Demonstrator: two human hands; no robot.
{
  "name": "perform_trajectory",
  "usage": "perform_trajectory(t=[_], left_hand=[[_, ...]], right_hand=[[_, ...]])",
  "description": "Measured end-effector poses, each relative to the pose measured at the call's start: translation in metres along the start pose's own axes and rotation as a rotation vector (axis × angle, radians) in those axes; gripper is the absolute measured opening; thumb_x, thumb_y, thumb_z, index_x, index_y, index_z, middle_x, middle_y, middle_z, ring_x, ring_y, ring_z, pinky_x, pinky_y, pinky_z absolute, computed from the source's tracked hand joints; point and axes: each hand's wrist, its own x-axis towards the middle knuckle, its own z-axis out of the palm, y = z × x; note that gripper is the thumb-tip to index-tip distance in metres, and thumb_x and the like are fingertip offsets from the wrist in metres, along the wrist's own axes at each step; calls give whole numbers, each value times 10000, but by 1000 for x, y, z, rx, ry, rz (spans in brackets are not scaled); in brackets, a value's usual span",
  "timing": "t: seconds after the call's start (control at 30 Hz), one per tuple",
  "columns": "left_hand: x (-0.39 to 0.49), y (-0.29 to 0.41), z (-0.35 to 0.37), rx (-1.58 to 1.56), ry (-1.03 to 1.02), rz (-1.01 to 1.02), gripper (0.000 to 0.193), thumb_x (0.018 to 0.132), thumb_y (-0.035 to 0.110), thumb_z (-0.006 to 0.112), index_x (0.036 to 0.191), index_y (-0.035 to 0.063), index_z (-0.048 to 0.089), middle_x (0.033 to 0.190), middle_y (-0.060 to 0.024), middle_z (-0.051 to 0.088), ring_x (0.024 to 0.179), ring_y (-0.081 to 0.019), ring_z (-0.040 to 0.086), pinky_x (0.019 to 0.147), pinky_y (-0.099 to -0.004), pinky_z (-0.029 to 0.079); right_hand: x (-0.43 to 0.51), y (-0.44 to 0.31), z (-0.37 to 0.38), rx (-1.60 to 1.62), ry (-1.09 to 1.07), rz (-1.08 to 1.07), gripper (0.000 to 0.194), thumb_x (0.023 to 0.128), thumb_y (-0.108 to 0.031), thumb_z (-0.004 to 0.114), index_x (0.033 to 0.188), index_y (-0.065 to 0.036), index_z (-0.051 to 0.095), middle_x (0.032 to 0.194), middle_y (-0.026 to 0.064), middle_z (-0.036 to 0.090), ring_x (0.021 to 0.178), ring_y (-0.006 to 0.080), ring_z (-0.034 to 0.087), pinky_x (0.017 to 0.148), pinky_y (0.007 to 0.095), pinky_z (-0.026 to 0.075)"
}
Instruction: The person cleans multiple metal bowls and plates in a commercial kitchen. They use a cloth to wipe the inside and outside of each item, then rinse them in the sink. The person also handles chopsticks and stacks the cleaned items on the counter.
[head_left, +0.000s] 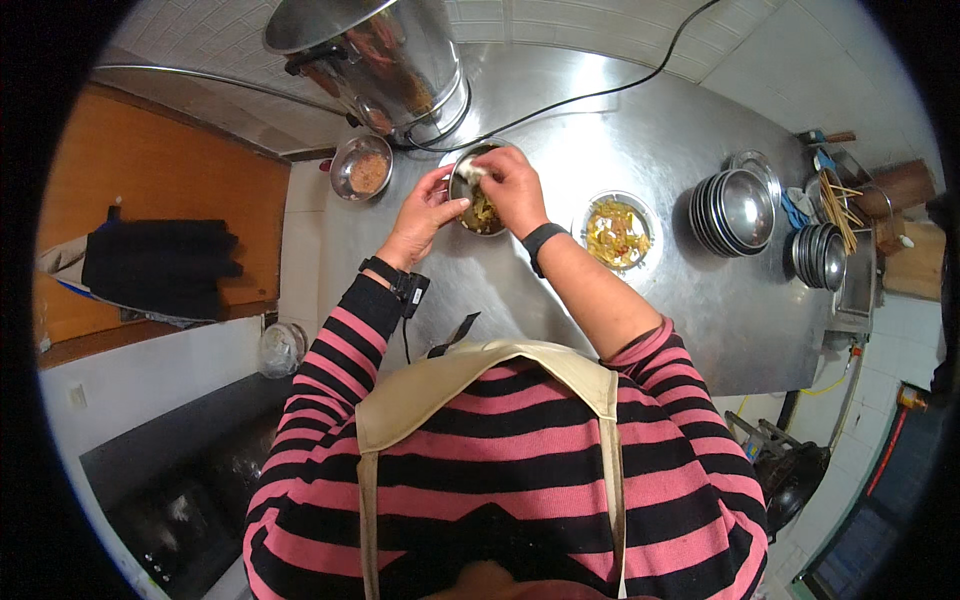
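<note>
A metal bowl (491, 229) with yellow-green, chopped-looking food (482, 212) stands on the steel table in front of me. My left hand (424, 217) is at the bowl's left side, thumb over the rim and fingers along the outer wall. Over the bowl, my right hand (516, 187) pinches a white, soft-looking piece (471, 169); whether it is cloth, paper or food is unclear. The right hand hides part of the bowl's contents. To the right of that hand sits a round metal dish (654, 217) holding yellowish shredded food with red bits (616, 234) in liquid.
A tall steel pot (405, 75) stands at the back left, beside a small bowl of brownish crumbly food (369, 172). A black cable (570, 100) crosses the steel table (525, 300). Stacked metal bowls (739, 214), smaller bowls (821, 257) and chopsticks (836, 202) are at the right.
</note>
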Motion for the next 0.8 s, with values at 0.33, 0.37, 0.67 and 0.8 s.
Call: perform_trajectory(t=[0.33, 0.37, 0.67, 0.8], left_hand=[[37, 24, -31, 293, -21, 187, 766, 799, -6, 790, 1483, 72, 455, 1460, -50, 488, 1321, -194, 470, 1112, -332, 401], [38, 24, -32, 283, -34, 194, 768, 797, -8, 791, 1483, 70, 455, 1458, -50, 491, 1322, -195, 469, 1120, -336, 394], [49, 19, -31, 291, -68, 209, 782, 771, 40, 848, 1466, 109, 495, 1409, -40, 478, 1300, -197, 477, 1063, -383, 469], [44, 27, -22, 515, -31, 264, 795, 741, 24, 854, 1450, 147, 514, 1386, -18, 437, 1270, -178, 480, 1039, -378, 497]], right_hand=[[28, 20, 13, -206, -138, -115, 260, 742, 69, 679, 972, -40, 737, 1045, 140, 661, 1002, 333, 648, 890, 400, 531], [30, 20, 14, -78, -60, -63, 244, 753, 64, 683, 969, -37, 737, 1039, 132, 663, 998, 318, 654, 886, 388, 534], [26, 22, 5, -433, -478, -276, 226, 686, 19, 695, 902, -42, 717, 1007, 122, 640, 985, 355, 599, 876, 415, 512], [28, 18, -4, -350, -160, -371, 304, 701, 60, 648, 985, -33, 700, 1098, 135, 638, 1022, 366, 588, 887, 427, 511]])
